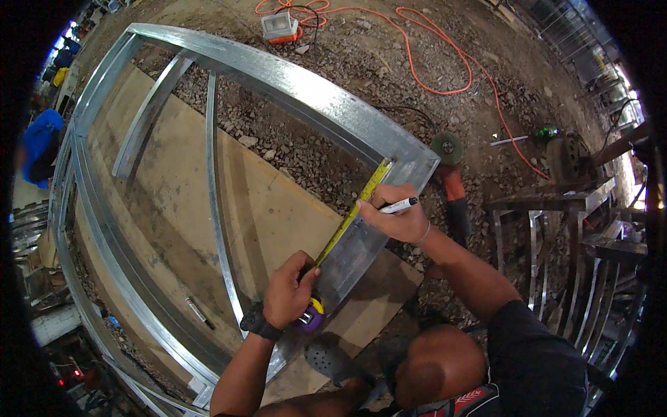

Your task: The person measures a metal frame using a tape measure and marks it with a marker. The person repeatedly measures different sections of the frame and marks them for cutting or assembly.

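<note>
A yellow tape measure blade (349, 217) lies stretched along a flat silver metal bar (351, 258), its end close to the frame's right corner. My left hand (288, 290), with a dark watch at the wrist, is closed around the near end of the tape beside its purple and yellow case (310, 318); the palm side is hidden. Farther up the bar, my right hand (396, 214) grips a white marker (399, 206) with a black end. Its fingertips rest at the edge of the blade. The bar is part of a large metal frame (278, 69).
Brown board (278, 208) lies under the frame, with another marker (199, 313) on it. An angle grinder (451, 181) sits beyond the corner. An orange cord (410, 55) and a floodlight (280, 28) lie on gravel. Metal racks (556, 201) stand right.
</note>
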`<state>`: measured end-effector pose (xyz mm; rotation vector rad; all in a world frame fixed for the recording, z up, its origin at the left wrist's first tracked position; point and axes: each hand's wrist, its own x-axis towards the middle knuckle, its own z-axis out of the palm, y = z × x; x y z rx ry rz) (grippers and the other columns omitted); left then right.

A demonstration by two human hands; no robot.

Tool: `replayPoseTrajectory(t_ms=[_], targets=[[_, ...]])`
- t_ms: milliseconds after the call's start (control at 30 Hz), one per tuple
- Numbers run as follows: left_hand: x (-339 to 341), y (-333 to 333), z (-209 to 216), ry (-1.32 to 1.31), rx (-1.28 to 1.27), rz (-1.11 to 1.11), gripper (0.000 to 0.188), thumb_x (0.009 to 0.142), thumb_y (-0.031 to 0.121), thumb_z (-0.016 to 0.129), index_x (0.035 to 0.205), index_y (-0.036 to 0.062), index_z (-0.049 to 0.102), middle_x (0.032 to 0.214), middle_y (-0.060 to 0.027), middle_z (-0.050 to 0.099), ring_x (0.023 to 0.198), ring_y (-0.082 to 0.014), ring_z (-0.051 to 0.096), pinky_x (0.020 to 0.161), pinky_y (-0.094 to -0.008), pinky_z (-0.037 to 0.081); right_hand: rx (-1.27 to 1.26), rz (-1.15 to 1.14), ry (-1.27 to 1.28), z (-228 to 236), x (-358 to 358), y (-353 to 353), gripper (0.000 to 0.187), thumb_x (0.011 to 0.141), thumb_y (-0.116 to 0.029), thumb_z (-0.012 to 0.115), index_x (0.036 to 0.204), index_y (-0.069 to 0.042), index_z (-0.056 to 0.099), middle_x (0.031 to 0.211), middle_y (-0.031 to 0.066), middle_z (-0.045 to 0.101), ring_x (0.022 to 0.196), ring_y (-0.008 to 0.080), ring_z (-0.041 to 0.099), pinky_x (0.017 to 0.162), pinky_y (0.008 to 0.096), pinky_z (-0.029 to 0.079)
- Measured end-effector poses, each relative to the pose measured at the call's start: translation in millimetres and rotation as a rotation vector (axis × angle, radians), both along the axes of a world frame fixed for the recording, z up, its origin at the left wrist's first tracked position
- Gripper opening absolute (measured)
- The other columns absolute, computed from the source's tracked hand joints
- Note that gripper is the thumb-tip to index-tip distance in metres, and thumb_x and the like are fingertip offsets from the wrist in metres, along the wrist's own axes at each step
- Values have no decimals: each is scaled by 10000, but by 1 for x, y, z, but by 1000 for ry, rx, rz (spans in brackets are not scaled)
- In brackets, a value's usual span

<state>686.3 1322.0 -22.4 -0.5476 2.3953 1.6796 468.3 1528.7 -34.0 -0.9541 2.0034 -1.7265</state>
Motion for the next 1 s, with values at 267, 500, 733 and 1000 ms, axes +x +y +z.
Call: replayPoseTrajectory(t_ms=[267, 500, 733, 1000], targets=[[1, 0, -4, 32, -1, 5, 148, 1017, 117, 705, 1017, 6, 606, 817, -178, 607, 725, -274, 583, 705, -396, 491, -10, -3, 47, 7, 1, -4, 396, 953, -70, 802, 689, -12, 512, 620, 36, 443, 602, 68, 416, 534, 345, 354], [-1, 0, 2, 23, -38, -12, 142, 1017, 115, 705, 1013, 11, 607, 813, -177, 600, 719, -268, 573, 697, -392, 485, 16, -3, 35, 1, 0, -3, 423, 948, -78, 804, 675, -18, 487, 612, 34, 426, 598, 63, 406, 521, 345, 340], [0, 1, 3, 20, -29, -10, 133, 1025, 111, 697, 1018, 12, 609, 821, -179, 600, 724, -260, 571, 702, -390, 486, 12, 4, 50, 3, 0, -3, 427, 957, -87, 800, 674, -20, 486, 619, 34, 430, 599, 63, 420, 522, 338, 343], [1, 3, 3, 14, -65, -9, 142, 1031, 119, 696, 1022, 5, 611, 827, -179, 599, 746, -251, 586, 718, -389, 497, -247, -347, -618, -4, -16, 7, 345, 964, -124, 816, 736, -123, 557, 643, -19, 594, 551, 76, 599, 470, 271, 427]])
